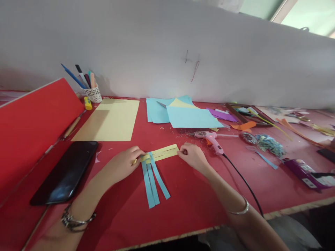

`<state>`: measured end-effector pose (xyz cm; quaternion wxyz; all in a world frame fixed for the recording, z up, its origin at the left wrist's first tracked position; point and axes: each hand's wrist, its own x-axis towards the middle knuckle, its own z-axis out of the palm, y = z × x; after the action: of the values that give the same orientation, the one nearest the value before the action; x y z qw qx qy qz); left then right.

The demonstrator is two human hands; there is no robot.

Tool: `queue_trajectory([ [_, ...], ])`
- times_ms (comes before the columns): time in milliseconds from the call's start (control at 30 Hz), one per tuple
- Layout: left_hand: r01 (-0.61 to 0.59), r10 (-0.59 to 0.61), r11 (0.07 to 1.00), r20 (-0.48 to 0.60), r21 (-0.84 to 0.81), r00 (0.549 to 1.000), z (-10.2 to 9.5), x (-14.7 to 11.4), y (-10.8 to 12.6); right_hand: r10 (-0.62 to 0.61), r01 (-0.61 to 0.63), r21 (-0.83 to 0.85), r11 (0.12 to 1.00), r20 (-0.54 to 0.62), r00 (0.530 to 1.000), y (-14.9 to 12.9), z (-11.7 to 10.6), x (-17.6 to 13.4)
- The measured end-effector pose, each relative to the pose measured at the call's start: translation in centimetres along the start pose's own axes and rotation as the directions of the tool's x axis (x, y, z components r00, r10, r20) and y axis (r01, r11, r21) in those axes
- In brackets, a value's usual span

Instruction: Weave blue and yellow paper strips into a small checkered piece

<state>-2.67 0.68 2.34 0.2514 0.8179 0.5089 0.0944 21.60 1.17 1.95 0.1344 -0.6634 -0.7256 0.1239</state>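
My left hand (127, 163) is closed, with fingertips pinching the folded left end of the yellow paper strips (165, 152). These strips run to the right, slit lengthwise, and cross a set of blue paper strips (152, 188) near my left fingers. The blue strips hang toward the table's front edge, one slanting off to the right. At the far end of the yellow strips, my right hand (194, 157) is curled with thumb and finger pressed together on their corner.
A pink glue gun (213, 141) with a black cord lies right of my hands. Blue sheets (193, 118) and a yellow sheet (112, 120) lie behind. A black phone (66, 172) is at left; a purple power strip (303, 172) sits at right. A pen cup (93, 94) stands near the wall.
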Motion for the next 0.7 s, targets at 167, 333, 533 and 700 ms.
queue_trajectory([
  [167,-0.001,0.002,0.999,-0.015,0.054,1.000,-0.1,0.0,0.4,0.018,-0.018,-0.016,1.000,-0.004,1.000,-0.2,0.0,-0.1],
  [333,0.046,-0.047,0.999,-0.022,-0.027,0.999,0.2,0.2,0.2,0.021,-0.021,-0.037,0.999,0.006,1.000,-0.3,-0.2,-0.1],
  [533,0.039,-0.060,0.955,-0.061,-0.295,0.996,0.8,0.5,0.1,0.012,-0.009,-0.114,0.993,0.028,1.000,-0.6,-0.4,-0.3],
  [700,-0.026,-0.063,0.861,-0.159,-0.508,0.985,0.8,0.6,0.8,-0.049,0.056,-0.154,0.987,0.044,0.998,-1.4,-0.4,-0.6],
])
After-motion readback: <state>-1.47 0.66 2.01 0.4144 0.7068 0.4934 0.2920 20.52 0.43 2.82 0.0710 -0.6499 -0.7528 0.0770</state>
